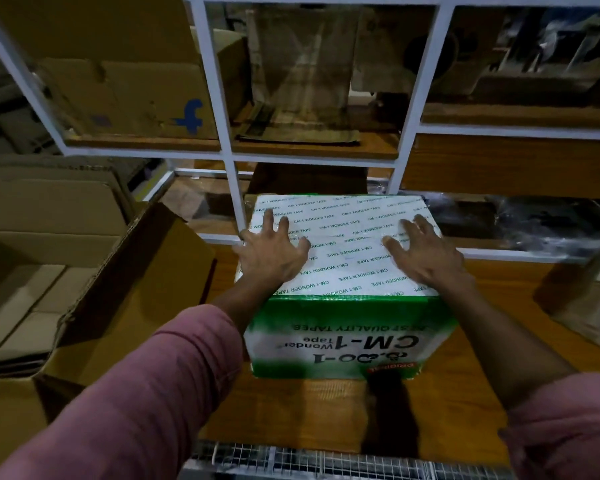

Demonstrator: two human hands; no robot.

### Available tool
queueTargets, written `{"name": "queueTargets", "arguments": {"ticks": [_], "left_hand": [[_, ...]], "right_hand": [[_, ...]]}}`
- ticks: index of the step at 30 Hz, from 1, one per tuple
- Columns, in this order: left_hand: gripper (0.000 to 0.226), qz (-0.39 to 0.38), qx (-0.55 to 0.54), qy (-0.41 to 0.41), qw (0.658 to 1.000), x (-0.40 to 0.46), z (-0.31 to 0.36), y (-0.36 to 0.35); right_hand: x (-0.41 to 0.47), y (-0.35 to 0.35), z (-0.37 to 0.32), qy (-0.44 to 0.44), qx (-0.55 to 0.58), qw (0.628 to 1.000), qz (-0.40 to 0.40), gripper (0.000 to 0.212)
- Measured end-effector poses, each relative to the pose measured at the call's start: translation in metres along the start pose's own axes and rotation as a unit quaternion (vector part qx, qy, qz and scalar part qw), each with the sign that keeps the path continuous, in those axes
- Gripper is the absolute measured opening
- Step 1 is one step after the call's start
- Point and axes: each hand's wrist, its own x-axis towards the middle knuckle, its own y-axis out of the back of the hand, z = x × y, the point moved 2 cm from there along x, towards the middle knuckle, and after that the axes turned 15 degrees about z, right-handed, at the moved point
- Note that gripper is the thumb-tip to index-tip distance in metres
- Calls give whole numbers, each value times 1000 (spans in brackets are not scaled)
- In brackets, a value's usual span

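Dim storeroom; white metal shelving rack (231,174) spans the upper frame and holds a brown cardboard box with a blue logo (136,98) at upper left. An open brown carton with raised flaps (94,271) fills the left side. At centre, a green-and-white cardboard box printed "CM-1 Wonder Tape" (347,306) sits on the orange-brown wooden tabletop (520,306), its print upside down to the camera. The left hand (272,252) and the right hand (425,252) both lie flat on its taped top, fingers spread and straight, gripping nothing.
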Motion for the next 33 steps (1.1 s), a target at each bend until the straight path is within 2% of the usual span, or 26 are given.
{"name": "queueTargets", "arguments": {"ticks": [5, 12, 15, 20, 23, 26, 29, 31, 33], "left_hand": [[78, 13, -20, 22, 999, -12, -2, 8], [74, 127, -88, -11, 988, -58, -18, 31], [77, 171, -119, -29, 978, -86, -38, 30], [89, 157, -121, -60, 978, -141, -77, 11], [94, 171, -89, -79, 978, -166, -88, 11], [90, 197, -93, -65, 974, -178, -90, 22], [82, 229, -103, -66, 966, -180, -85, 45], [79, 213, -95, -58, 971, -176, -81, 60], [84, 163, -88, -29, 982, -171, -78, 69]], "right_hand": [[-14, 5, 2, 2, 22, 1000, 21, 90], [-68, 23, -6, 4, 88, 984, 157, 90], [-101, 10, -15, 30, 120, 972, 200, 80], [-159, -17, -20, 55, 143, 960, 235, 74], [-189, -16, -17, 21, 137, 961, 241, 71], [-216, -2, -17, -21, 144, 952, 271, 63], [-227, 27, -24, -17, 143, 928, 342, 57], [-227, 47, -31, -15, 143, 921, 363, 57], [-220, 57, -33, -4, 137, 935, 327, 58]]}}
